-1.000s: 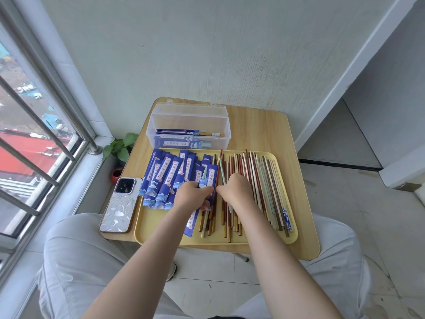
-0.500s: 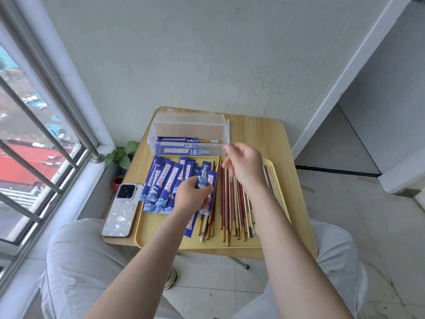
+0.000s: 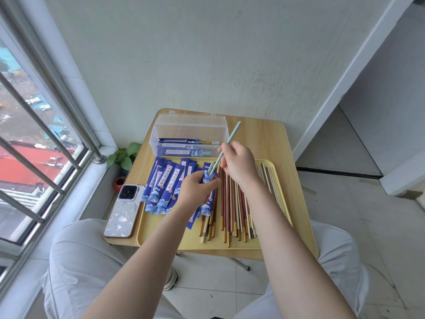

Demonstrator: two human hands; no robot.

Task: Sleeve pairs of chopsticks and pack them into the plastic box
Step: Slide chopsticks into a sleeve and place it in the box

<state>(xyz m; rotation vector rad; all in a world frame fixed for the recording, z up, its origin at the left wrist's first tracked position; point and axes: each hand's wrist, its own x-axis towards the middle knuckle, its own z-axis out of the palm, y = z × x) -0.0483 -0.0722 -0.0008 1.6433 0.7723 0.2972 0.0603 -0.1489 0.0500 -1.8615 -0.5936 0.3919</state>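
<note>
Where a barred window (image 3: 34, 134) meets a pale wall, a small wooden table (image 3: 271, 143) carries a phone (image 3: 123, 211), a yellow tray (image 3: 161, 236) and, at the far side, the open plastic box (image 3: 190, 127) with sleeved pairs inside. The left hand (image 3: 195, 192) grips a blue sleeve (image 3: 208, 180) above the tray. The right hand (image 3: 239, 164) pinches a pale green chopstick (image 3: 232, 134), its tip in the sleeve's mouth. Loose chopsticks (image 3: 232, 208) lie right.

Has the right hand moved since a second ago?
Yes. The right hand has lifted off the loose chopsticks and gone toward the plastic box, now holding pale green chopsticks in the sleeve.
</note>
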